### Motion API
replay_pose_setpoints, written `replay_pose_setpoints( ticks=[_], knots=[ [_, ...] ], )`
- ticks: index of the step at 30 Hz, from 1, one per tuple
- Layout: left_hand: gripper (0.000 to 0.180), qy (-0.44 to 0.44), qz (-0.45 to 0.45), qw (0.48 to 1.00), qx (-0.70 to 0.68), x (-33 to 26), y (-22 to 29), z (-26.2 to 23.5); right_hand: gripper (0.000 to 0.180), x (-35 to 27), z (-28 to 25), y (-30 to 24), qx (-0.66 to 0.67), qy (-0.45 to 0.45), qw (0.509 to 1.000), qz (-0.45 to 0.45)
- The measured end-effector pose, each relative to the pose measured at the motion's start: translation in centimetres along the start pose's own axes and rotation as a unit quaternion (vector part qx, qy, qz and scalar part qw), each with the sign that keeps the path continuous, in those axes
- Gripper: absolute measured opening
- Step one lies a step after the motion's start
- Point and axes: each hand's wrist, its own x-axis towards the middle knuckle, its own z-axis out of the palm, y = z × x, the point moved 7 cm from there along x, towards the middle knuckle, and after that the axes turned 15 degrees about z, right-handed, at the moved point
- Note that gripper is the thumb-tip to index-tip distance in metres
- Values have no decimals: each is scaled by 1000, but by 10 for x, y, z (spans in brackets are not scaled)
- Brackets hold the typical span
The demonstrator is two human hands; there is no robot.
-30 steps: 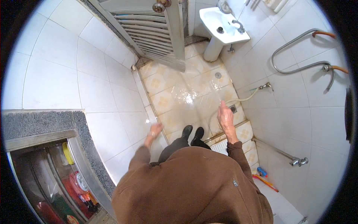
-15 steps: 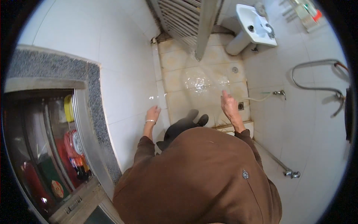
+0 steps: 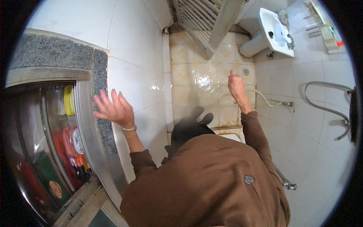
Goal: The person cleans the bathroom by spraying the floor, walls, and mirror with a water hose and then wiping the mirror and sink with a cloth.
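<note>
My right hand is closed around a pale, flexible water hose, thumb pointing forward by its end. From the hand the hose curves to a small metal tap on the right wall. Thin streaks of water show in front of the hand, over the wet, shiny floor tiles. My left hand is raised with its fingers spread, a bracelet at the wrist, and holds nothing. Behind it lies the speckled grey stone border of a wall opening; I cannot tell whether the fingers touch it.
A slatted metal door juts in at the far end. A white pedestal basin stands far right, near a floor drain. A metal shower hose hangs on the right wall. At left, bottles sit behind a metal frame.
My left hand has risen to the left, off the white wall, and its fingers have spread. My right hand has reached slightly forward with the hose. The view has shifted.
</note>
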Motion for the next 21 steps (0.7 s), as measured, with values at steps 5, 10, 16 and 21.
replay_pose_setpoints(
  ticks=[5,10,16,21],
  knots=[
    [16,51,-47,996,62,4,-23,-17,16,-11,-18,-19,23,-6,998,-64],
    [10,13,10,999,30,9,-11,1,30,-22,-12,-21,4,-32,998,-58],
    [7,23,41,999,11,10,-10,1,20,-32,-14,-48,-24,-60,996,-59],
    [7,39,52,997,-41,5,-13,-14,23,-35,8,-42,-39,-85,993,-66]
  ],
)
